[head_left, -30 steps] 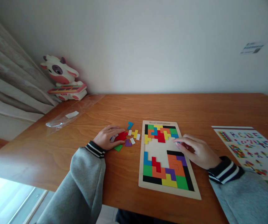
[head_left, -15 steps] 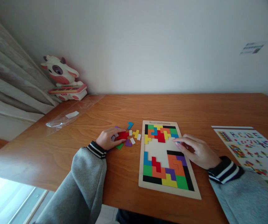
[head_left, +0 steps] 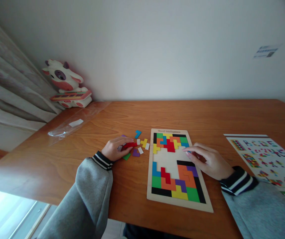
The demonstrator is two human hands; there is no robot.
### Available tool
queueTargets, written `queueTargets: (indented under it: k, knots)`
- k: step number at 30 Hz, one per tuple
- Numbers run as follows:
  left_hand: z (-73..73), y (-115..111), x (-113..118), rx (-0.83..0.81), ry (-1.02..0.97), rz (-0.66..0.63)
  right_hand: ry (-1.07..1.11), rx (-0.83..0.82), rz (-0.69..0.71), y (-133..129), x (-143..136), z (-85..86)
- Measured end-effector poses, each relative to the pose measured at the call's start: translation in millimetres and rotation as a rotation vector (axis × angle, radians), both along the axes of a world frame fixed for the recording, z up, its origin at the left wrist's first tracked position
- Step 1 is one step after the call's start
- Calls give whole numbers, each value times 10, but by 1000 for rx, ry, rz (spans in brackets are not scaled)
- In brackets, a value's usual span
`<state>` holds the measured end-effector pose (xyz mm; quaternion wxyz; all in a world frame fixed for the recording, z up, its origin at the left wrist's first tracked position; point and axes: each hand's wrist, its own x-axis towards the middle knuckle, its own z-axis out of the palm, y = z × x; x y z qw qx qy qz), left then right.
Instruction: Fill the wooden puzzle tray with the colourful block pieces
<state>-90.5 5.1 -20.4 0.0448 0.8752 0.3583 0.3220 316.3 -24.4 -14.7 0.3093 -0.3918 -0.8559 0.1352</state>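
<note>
My left hand (head_left: 114, 148) is at the loose pile left of the board, its fingers closed on a red piece (head_left: 130, 145). Around it lie a blue piece (head_left: 138, 134), a yellow piece (head_left: 144, 143), a purple piece (head_left: 136, 153), a green piece (head_left: 127, 156) and several small white ones. The wooden puzzle board (head_left: 149, 186) holds coloured pieces along its top, bottom and lower right, with a bare area in the middle. Over the board's right edge is my right hand (head_left: 204, 159), thumb and fingertips pinched together; what they hold, if anything, is too small to name.
A printed pattern sheet (head_left: 264, 156) lies at the right. At the back left stands a cow toy with a keyboard (head_left: 70, 96), and a clear plastic bag (head_left: 63, 127) lies in front of it. The wall (head_left: 169, 49) rises behind the table.
The red piece at my left fingertips has shifted and looks narrower, as if tilted. My right hand has stayed at the board's right edge.
</note>
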Motion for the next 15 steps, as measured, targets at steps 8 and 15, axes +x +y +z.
queueTargets:
  k: [8, 15]
  knots:
    - [71, 0, 102, -39, -113, -45, 21, 14, 14, -9, -10, 13]
    - [82, 3, 127, -80, -118, -49, 39, 10, 26, -3, -12, 14]
